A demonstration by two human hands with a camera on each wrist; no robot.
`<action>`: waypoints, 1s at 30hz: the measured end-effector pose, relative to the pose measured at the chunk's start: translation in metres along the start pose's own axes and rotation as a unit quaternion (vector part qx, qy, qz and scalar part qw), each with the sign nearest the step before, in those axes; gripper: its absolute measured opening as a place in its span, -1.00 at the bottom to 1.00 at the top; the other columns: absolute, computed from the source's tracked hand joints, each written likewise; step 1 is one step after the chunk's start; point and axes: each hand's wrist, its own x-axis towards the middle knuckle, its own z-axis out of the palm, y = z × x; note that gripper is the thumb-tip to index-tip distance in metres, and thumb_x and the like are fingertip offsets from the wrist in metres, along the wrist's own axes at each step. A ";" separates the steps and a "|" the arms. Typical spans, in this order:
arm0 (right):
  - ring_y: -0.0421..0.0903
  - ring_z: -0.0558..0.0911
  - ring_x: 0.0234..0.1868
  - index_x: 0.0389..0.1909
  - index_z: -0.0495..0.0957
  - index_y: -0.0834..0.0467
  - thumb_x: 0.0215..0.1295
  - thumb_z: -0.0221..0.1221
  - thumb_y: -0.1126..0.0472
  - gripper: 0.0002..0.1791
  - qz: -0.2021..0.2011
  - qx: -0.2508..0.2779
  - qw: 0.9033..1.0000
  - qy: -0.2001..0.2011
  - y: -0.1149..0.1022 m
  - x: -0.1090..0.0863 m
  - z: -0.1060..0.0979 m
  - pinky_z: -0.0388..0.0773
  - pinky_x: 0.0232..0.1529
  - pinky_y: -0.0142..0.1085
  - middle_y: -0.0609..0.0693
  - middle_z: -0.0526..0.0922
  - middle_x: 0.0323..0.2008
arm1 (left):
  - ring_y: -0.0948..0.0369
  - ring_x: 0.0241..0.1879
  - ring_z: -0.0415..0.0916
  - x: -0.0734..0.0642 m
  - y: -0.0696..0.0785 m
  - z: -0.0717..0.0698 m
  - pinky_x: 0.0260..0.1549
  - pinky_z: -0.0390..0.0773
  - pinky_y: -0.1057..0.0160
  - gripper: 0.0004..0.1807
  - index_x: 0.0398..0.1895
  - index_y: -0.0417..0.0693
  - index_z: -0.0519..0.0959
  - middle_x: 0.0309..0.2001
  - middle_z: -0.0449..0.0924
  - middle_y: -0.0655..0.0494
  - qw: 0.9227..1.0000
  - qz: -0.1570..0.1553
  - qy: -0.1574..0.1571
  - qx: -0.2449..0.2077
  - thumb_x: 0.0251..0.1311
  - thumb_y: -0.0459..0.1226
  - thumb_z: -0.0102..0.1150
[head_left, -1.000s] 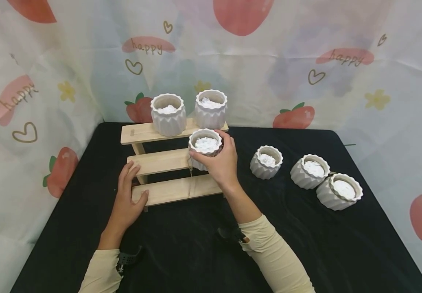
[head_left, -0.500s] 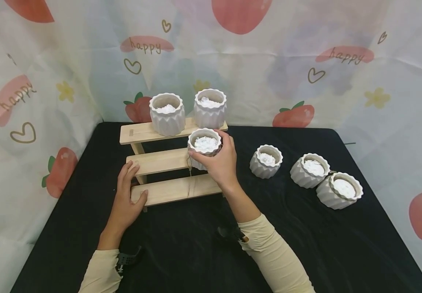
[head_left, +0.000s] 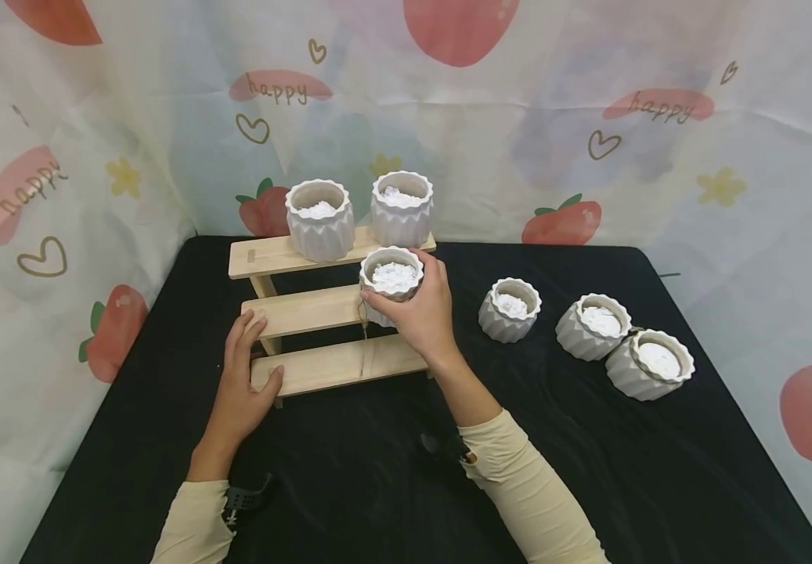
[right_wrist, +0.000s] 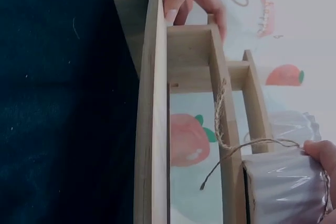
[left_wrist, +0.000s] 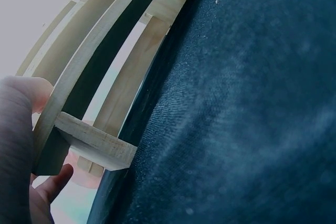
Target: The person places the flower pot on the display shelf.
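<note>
1. Grasping a white pot [right_wrist: 286, 182] by its sides is the right hand [head_left: 423, 317], thumb at the near left, fingers at the far right.
2. Governing relation: the pot is at the right part of the middle tier [head_left: 310, 312] of a wooden stand [head_left: 335, 364], on or just above the board. Full seating of the base cannot be determined.
3. Axis: the pot is squat, round and roughly upright, with no marked long axis; the tiers run left to right.
4. Nearer hand: the right. The left hand [head_left: 239, 392] grips the stand's left end, thumb on the lowest tier, fingers at the middle one.
5. Loose twine [right_wrist: 218, 114] trails from the pot over the middle tier's edge.
6. Top tier, behind: a left-hand pot [head_left: 321, 231] and a right-hand pot [head_left: 402, 223].
7. Surface: black cloth [head_left: 363, 462]. Right of the stand are a single pot [head_left: 507, 323] and, farther right, two pots close together, an inner pot [head_left: 584, 338] and an outer pot [head_left: 638, 376].
8. Surroundings: fruit-printed backdrop [head_left: 490, 157] behind and at both sides.
</note>
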 end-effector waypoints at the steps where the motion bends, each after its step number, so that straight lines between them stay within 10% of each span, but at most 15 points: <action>1: 0.02 0.46 0.17 0.38 0.35 0.24 -0.07 0.64 0.03 0.00 -0.002 -0.002 1.000 -0.003 0.000 0.000 0.000 0.40 0.18 -0.07 0.14 0.41 0.19 | -0.06 0.55 -0.07 0.000 0.000 0.000 0.11 0.33 -0.26 -0.08 0.61 -0.01 0.18 0.64 -0.13 0.04 1.000 0.000 0.000 0.001 0.16 -0.50 0.29; 25: 0.03 0.41 0.33 0.45 0.30 0.27 -0.04 0.64 0.15 0.04 -0.011 0.033 0.997 -0.066 0.033 -0.008 -0.041 0.28 0.38 -0.20 0.13 0.37 0.34 | -0.04 0.51 0.00 0.001 -0.001 -0.002 0.14 0.34 -0.16 -0.07 0.61 0.02 0.18 0.64 -0.12 0.06 1.000 -0.004 0.000 0.006 0.15 -0.50 0.28; 30: 0.06 0.41 0.34 0.45 0.32 0.27 -0.04 0.64 0.17 0.03 -0.010 0.017 0.998 -0.061 0.043 -0.009 -0.057 0.28 0.38 -0.23 0.15 0.39 0.34 | -0.04 0.50 0.03 0.000 0.000 0.001 0.21 0.30 0.20 -0.07 0.61 0.01 0.18 0.64 -0.12 0.07 1.000 -0.003 -0.001 0.004 0.15 -0.51 0.28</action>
